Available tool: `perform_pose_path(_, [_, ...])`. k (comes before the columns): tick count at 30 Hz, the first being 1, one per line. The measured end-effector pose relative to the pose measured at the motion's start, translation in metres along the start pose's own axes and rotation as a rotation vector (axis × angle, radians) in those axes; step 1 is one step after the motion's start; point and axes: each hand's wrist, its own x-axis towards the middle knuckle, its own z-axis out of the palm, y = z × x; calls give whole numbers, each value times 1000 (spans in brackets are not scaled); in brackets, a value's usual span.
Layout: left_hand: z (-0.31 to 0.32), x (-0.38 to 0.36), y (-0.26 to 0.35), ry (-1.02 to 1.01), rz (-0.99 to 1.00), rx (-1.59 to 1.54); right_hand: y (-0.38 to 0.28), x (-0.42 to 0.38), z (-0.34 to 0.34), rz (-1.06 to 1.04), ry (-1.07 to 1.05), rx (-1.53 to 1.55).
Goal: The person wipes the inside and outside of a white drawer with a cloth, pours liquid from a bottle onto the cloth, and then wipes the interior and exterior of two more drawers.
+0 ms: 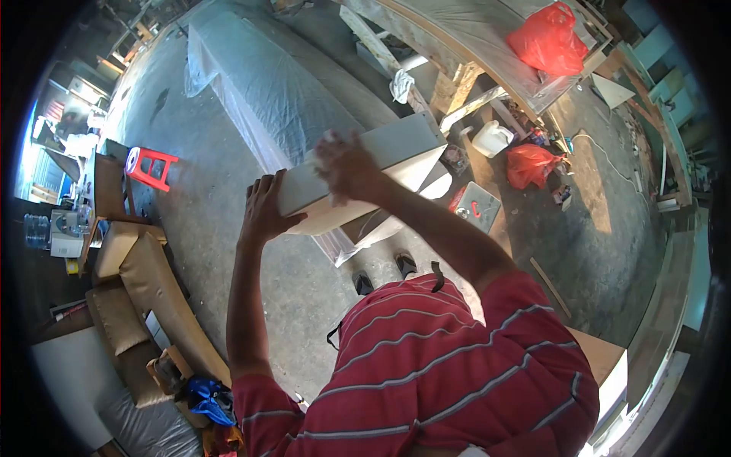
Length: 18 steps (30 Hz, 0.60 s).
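Observation:
In front of my body is a long, pale box-shaped piece (400, 143), with a flat grey top face and a lighter side toward me. My left hand (265, 209) grips its left end, fingers over the far edge and thumb along the near side. Over the top face, left of its middle, is my right hand (349, 169), its fingers smeared by motion. Whether it holds anything I cannot tell. Clear plastic sheeting (339, 247) hangs below the piece, close to my feet.
A long plastic-covered form (266, 84) stretches away ahead. To the left are a red stool (152, 169) and a brown sofa (164, 293). At the right stand a wooden-framed table (472, 46), a white jug (491, 139), a red bag (531, 165) and a grey case (480, 207).

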Motion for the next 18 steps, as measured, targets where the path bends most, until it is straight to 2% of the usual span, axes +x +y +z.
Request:
perform_pose_path(1, [-1,-1,2,3,7,-11,15,-15,-19,-18,-160,-188])
perform_pose_path(3, [-2,-2,3,-17,-37,-7,92,-34,26,84,262,-158])
perform_pose_path(5, [2,-2,4,8,-7,-10,168,-61,13,197,224,103])
perform_pose_path(6, [3,-1,5,32,18,-6,180,-79,-15,348,232,291])
perform_pose_path(7, [3,0,7,38,21,-9,225,-97,-15,411,205,103])
perform_pose_path(9, [3,3,11,26,-1,16,254,-119,-54,831,229,260])
perform_pose_path(11, [5,7,7,40,4,31,254,-129,-70,496,827,-183])
perform_pose_path(12, [7,5,6,29,-3,44,252,-130,-71,578,904,-111])
perform_pose_path(13, [8,4,7,25,-2,42,231,-123,-79,582,901,-111])
perform_pose_path(15, [8,5,11,47,3,41,172,-93,-84,610,1043,212])
perform_pose_path(17, [8,7,14,37,0,48,132,-65,-49,707,792,500])
perform_pose_path(18, [8,8,17,37,-9,49,140,-46,2,597,657,445])
